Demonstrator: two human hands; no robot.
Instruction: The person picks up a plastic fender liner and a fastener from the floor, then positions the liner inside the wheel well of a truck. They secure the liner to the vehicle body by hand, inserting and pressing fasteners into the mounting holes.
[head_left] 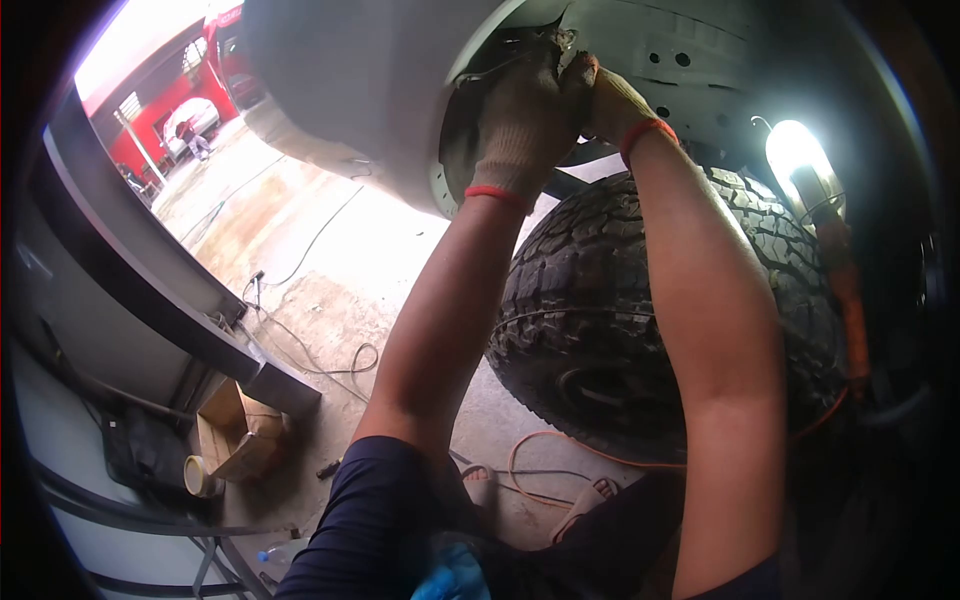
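Note:
Both my hands wear knitted work gloves with red-orange cuffs and reach up under the inner edge of a pale car body panel (pixel 350 90). My left hand (pixel 528 115) is closed, its glove dark with dirt, and its fingertips are lost in shadow by the panel's edge. Close beside it, my right hand (pixel 612 100) has its fingers curled in at the same spot. What either hand grips is hidden. Below the arms stands a large knobby tyre (pixel 590 300). A grey metal panel with holes (pixel 690 75) lies behind the right hand.
A lit work lamp (pixel 802 165) with an orange handle shines at the right. Cables (pixel 330 370) run over the concrete floor. At lower left are a metal frame (pixel 190 300), a cardboard box (pixel 240 430) and a plastic bottle (pixel 283 555). Far off, a person (pixel 190 138) bends near a car.

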